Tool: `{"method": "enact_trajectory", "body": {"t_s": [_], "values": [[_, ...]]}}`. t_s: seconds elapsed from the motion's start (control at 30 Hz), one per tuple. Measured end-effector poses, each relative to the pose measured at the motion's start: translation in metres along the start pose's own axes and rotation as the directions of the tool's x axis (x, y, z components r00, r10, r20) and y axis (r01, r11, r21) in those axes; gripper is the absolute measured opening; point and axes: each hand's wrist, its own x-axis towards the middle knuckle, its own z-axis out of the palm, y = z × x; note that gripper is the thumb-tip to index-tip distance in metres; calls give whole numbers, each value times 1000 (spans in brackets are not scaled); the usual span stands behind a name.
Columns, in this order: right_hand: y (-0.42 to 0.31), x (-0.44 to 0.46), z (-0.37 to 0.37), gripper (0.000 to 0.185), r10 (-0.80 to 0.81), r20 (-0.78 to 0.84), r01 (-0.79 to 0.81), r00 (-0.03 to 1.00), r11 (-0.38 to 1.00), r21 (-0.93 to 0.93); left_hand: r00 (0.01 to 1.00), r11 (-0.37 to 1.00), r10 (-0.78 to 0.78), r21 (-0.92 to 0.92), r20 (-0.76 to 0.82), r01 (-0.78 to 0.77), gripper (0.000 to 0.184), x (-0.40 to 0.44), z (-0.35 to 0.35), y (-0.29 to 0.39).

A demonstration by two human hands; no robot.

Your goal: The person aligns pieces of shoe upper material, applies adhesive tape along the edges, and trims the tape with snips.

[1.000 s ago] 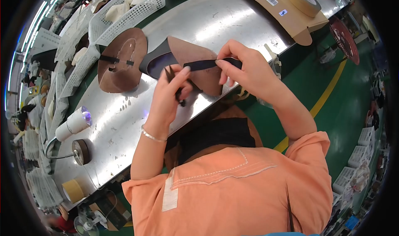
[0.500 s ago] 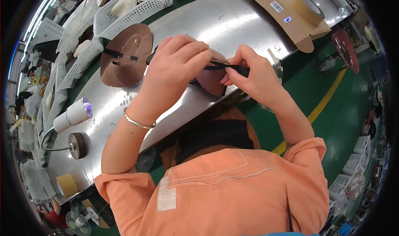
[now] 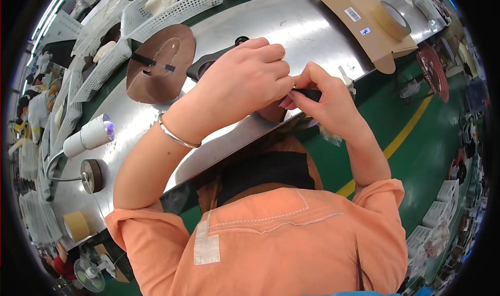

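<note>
My right hand (image 3: 328, 100) pinches a black strap (image 3: 308, 94) between thumb and fingers. Against it, my left hand (image 3: 250, 77) is closed, its fingertips meeting the strap's other end and mostly hidden by the knuckles. Beneath both hands, at the table edge, part of a brown leather-like piece (image 3: 272, 112) shows. A black object with a loop (image 3: 205, 66) lies beyond my left wrist, partly covered. Farther left rests another brown rounded piece (image 3: 161, 64) with black straps passed through it.
On the metal table (image 3: 271, 25) are a small lamp (image 3: 91, 135), a tape roll (image 3: 76, 226) and, far right, cardboard (image 3: 359, 22) carrying another tape roll (image 3: 391, 20). White perforated baskets (image 3: 172, 9) line the far side. A fan (image 3: 89, 274) stands lower left.
My left hand has moved right, up against my right hand, covering the strap stretch that showed between them. The black looped object beyond my left wrist is more exposed.
</note>
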Motion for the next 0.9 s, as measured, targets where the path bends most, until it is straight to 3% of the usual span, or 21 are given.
{"method": "enact_trajectory", "body": {"t_s": [0.47, 0.67, 0.8, 0.83, 0.9], "values": [[13, 6, -12, 11, 71, 111, -94, 991, 971, 220, 980, 983, 182, 31, -76, -180, 26, -10, 15, -15], [19, 9, -15, 12, 65, 157, -104, 985, 962, 253, 981, 985, 167, 46, -97, -163, 28, -12, 20, -18], [22, 9, -19, 11, 61, 161, -108, 985, 947, 303, 986, 990, 21, 144, -166, 3, 29, -26, 14, -29], [22, 9, -20, 11, 51, 160, -100, 986, 942, 321, 961, 986, -160, 15, -227, 168, 27, -31, 16, -30], [24, 8, -22, 11, 61, 173, -118, 983, 932, 344, 814, 852, -515, -261, -270, 453, 24, -41, 25, -25]]}}
